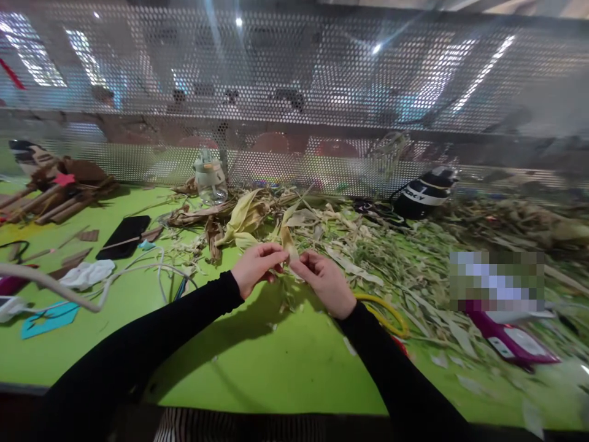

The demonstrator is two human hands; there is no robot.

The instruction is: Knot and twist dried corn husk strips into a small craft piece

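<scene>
At far left, brown rolls (pixel 55 202): one heap, too overlapped to count; one pink star (pixel 64 178) rests on top.
Blue card (pixel 50 319): one, lying flat, with a star-shaped mark.
White wad (pixel 87 274): one, crumpled.
Black phone (pixel 122 237): one, face up or down I cannot tell.
Clear bottle (pixel 211 182): one, upright near the mesh screen.
Yellowish husk clump (pixel 243 216): one, just beyond the left hand; its leaves overlap.
Left hand (pixel 257 268): thumb and forefinger drawn together on the held husk.
Held husk (pixel 286 236): one piece, between the two hands above the green table (pixel 257 383), its tip pointing up and away. Probably very light, thin and pliable, dry enough to split along the grain; best pinched softly near its lower end, fingertips close together.
Right hand (pixel 324 285): thumb and forefinger narrowed on the husk's lower end.
Yellow loop (pixel 389 309): one, beside the right wrist.
Black bottle (pixel 421 193): one, leaning.
Loose husk shreds (pixel 418 276): too many to count.
Magenta device (pixel 515 341): one.
</scene>
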